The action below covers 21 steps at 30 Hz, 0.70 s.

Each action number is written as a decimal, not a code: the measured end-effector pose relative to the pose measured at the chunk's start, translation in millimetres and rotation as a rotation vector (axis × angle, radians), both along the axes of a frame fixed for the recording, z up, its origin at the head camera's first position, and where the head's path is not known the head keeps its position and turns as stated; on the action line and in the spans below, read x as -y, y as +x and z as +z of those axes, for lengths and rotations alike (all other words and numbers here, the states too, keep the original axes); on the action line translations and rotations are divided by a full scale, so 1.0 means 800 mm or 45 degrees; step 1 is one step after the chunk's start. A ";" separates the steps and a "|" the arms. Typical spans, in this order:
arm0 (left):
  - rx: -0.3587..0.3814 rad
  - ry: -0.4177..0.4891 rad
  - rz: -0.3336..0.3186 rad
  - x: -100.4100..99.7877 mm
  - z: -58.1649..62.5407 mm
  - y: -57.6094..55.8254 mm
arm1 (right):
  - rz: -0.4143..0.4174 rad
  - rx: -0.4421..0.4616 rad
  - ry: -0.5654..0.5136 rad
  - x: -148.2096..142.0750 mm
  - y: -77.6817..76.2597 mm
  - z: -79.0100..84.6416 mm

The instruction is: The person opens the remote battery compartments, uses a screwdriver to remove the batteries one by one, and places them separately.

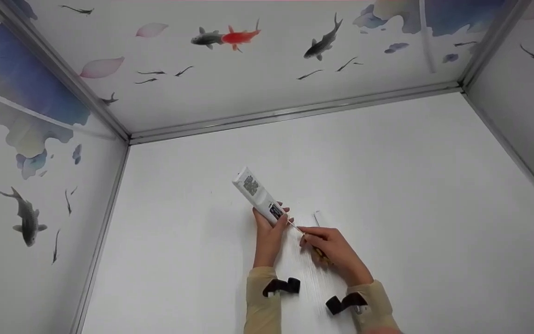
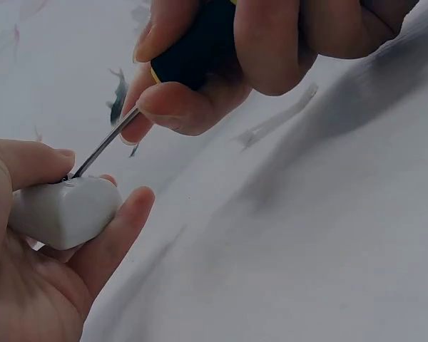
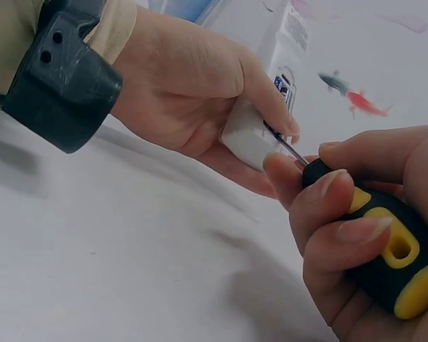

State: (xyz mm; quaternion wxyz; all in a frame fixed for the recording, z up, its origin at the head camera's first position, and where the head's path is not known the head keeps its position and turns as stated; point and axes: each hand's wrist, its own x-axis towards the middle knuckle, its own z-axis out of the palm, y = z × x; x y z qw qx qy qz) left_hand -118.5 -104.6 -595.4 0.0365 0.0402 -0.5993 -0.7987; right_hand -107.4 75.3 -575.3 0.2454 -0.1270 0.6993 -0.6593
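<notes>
In the head view my left hand holds a long white remote control, back side up, with a grey printed label near its far end. A dark opening shows close to the thumb. My right hand grips a screwdriver with a black and yellow handle. Its thin metal shaft slants down to the near end of the remote, where the tip meets a small dark spot beside the left thumb. The left fingers wrap under the rounded white end in the left wrist view.
A slim white piece lies on the white table behind the right hand. Upright panels printed with fish and petals border the table at the back and both sides. Each forearm carries a black wrist camera.
</notes>
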 end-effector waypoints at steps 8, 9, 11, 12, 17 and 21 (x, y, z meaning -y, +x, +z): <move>-0.037 0.237 -0.005 0.002 -0.013 -0.002 | 0.007 -0.009 -0.002 -0.002 0.000 0.002; -0.038 0.267 -0.001 0.002 -0.013 -0.002 | 0.011 -0.010 -0.003 -0.002 0.000 0.002; -0.035 0.334 0.020 0.003 -0.013 -0.001 | 0.013 -0.008 0.000 -0.003 0.000 0.003; -0.032 0.367 0.033 0.004 -0.012 -0.001 | 0.013 -0.003 -0.001 -0.003 -0.001 0.003; -0.023 0.469 0.077 0.006 -0.011 -0.001 | -0.005 0.001 -0.003 -0.004 -0.001 0.003; -0.028 0.522 0.082 0.008 -0.012 -0.001 | -0.034 -0.027 -0.038 -0.005 -0.001 0.003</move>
